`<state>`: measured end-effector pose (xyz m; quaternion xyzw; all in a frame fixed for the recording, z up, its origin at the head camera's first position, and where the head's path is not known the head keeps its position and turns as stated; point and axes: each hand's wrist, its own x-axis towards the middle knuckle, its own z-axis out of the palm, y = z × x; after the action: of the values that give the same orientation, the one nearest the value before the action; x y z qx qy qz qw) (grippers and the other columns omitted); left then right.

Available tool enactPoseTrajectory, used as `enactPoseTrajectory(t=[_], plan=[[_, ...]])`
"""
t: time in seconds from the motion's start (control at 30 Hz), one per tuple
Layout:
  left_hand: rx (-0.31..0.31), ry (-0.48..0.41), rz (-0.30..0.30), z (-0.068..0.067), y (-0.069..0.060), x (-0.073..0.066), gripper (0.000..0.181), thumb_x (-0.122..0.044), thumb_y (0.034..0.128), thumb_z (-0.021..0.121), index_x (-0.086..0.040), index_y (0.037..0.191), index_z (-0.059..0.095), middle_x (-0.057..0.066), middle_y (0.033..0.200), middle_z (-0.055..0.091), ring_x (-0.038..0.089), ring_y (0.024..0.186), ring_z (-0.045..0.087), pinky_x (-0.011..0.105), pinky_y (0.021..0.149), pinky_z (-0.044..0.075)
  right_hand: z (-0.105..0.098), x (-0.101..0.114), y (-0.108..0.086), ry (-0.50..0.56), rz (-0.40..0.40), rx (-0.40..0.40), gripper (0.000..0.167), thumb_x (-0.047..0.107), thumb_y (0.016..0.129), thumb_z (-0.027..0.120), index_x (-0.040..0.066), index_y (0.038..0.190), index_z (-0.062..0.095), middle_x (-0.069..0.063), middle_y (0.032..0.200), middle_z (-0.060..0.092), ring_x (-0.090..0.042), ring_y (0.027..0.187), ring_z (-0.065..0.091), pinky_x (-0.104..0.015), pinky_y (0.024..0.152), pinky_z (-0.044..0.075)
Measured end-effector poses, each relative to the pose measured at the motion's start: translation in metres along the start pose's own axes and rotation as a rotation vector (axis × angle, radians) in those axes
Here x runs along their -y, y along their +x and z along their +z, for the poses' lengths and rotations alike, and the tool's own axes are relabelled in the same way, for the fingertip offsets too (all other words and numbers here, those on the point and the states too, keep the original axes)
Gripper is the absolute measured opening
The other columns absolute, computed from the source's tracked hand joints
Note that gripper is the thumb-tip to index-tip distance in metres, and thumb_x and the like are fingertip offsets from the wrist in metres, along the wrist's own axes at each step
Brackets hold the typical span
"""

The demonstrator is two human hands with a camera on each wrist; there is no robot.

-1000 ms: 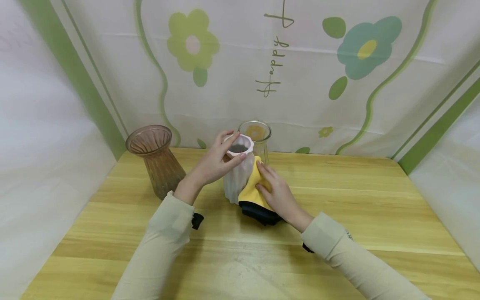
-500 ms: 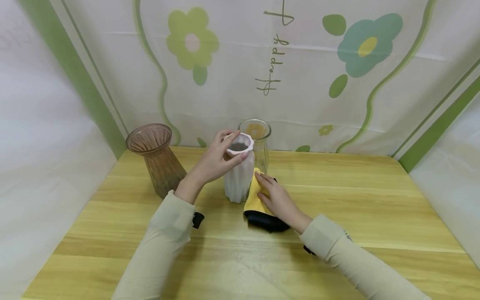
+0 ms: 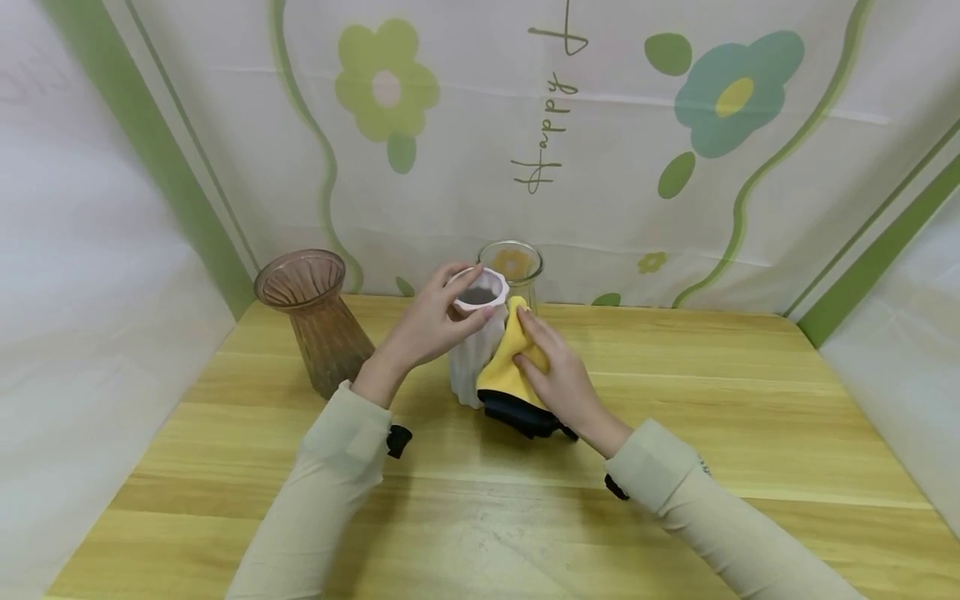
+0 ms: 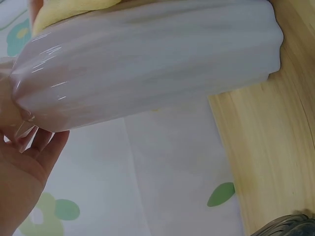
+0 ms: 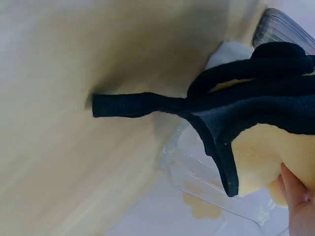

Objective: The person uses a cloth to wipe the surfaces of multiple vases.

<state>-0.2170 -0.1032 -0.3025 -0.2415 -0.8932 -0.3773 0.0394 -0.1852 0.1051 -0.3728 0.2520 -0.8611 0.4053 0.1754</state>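
A white ribbed vase (image 3: 468, 371) stands upright on the wooden table (image 3: 712, 417), toward the far edge and a little left of its middle. The left hand (image 3: 427, 325) holds it at the mouth, fingers over the far side of the rim and thumb along the near side; whether any fingertip dips inside is hard to tell, and the bottom of the dark interior cannot be made out. The right hand (image 3: 558, 375) pinches a yellow cloth (image 3: 506, 358) against the vase's right side, covering much of that flank and part of the foot; the fingers beneath the cloth are hidden. The cloth's black trim (image 3: 517, 412) hangs at its lower end, and in the right wrist view a loose black strap (image 5: 125, 104) sticks out from it, while only a bit of that hand enters at the lower right. Behind the vase and cloth, near the table's far edge, a clear glass vase (image 3: 530, 293) shows its rim and a strip of side, its base blocked from the head view. A brownish ribbed glass vase (image 3: 322, 333) stands near the far left corner, its lower right side partly covered by the left wrist.
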Motion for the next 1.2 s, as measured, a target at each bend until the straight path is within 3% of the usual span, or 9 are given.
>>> enactPoseTrajectory(t=[0.1, 0.5, 0.67, 0.83, 0.97, 1.2], plan=[[0.005, -0.021, -0.005, 0.001, 0.001, 0.000, 0.063, -0.030, 0.0925, 0.058, -0.010, 0.148, 0.035, 0.011, 0.151, 0.032, 0.024, 0.094, 0.063, 0.035, 0.083, 0.054, -0.001, 0.003, 0.002, 0.013, -0.010, -0.007, 0.063, 0.002, 0.087, 0.066, 0.004, 0.144, 0.040, -0.021, 0.145, 0.044, -0.038, 0.133, 0.045, -0.050, 0.106, 0.041], [-0.011, -0.095, -0.005, 0.002, 0.002, 0.003, 0.064, -0.030, 0.0906, 0.061, -0.013, 0.148, 0.038, 0.011, 0.150, 0.032, 0.022, 0.090, 0.059, 0.031, 0.080, 0.053, 0.012, -0.010, -0.010, -0.025, 0.056, 0.100, 0.065, 0.006, 0.088, 0.065, 0.004, 0.147, 0.036, -0.022, 0.144, 0.044, -0.039, 0.133, 0.044, -0.050, 0.107, 0.039], [-0.015, -0.112, -0.027, 0.003, 0.002, 0.002, 0.064, -0.034, 0.0911, 0.060, -0.016, 0.148, 0.037, 0.013, 0.150, 0.024, 0.023, 0.095, 0.057, 0.032, 0.082, 0.053, 0.018, -0.018, -0.017, -0.087, 0.105, 0.181, 0.065, 0.007, 0.089, 0.066, 0.005, 0.147, 0.036, -0.022, 0.144, 0.045, -0.040, 0.131, 0.046, -0.051, 0.106, 0.041], [-0.015, -0.073, -0.019, 0.003, 0.002, 0.002, 0.063, -0.037, 0.0939, 0.058, -0.017, 0.149, 0.035, 0.013, 0.149, 0.026, 0.021, 0.090, 0.057, 0.033, 0.083, 0.052, 0.020, -0.022, -0.021, -0.139, 0.157, 0.271, 0.064, 0.009, 0.090, 0.065, 0.006, 0.147, 0.037, -0.022, 0.144, 0.045, -0.040, 0.130, 0.046, -0.051, 0.103, 0.043], [-0.018, -0.065, -0.009, 0.002, 0.002, 0.001, 0.064, -0.037, 0.0936, 0.059, -0.014, 0.148, 0.036, 0.016, 0.148, 0.029, 0.022, 0.090, 0.057, 0.035, 0.084, 0.053, 0.021, -0.022, -0.021, -0.137, 0.162, 0.259, 0.063, 0.008, 0.089, 0.065, 0.006, 0.146, 0.038, -0.022, 0.143, 0.046, -0.039, 0.129, 0.048, -0.050, 0.102, 0.044], [-0.002, -0.055, -0.005, -0.001, 0.002, 0.003, 0.064, -0.037, 0.0932, 0.060, -0.014, 0.148, 0.036, 0.014, 0.148, 0.032, 0.021, 0.095, 0.053, 0.032, 0.081, 0.050, 0.018, -0.018, -0.016, -0.086, 0.092, 0.142, 0.064, 0.004, 0.086, 0.068, 0.004, 0.144, 0.041, -0.020, 0.143, 0.047, -0.036, 0.132, 0.046, -0.048, 0.106, 0.042]])
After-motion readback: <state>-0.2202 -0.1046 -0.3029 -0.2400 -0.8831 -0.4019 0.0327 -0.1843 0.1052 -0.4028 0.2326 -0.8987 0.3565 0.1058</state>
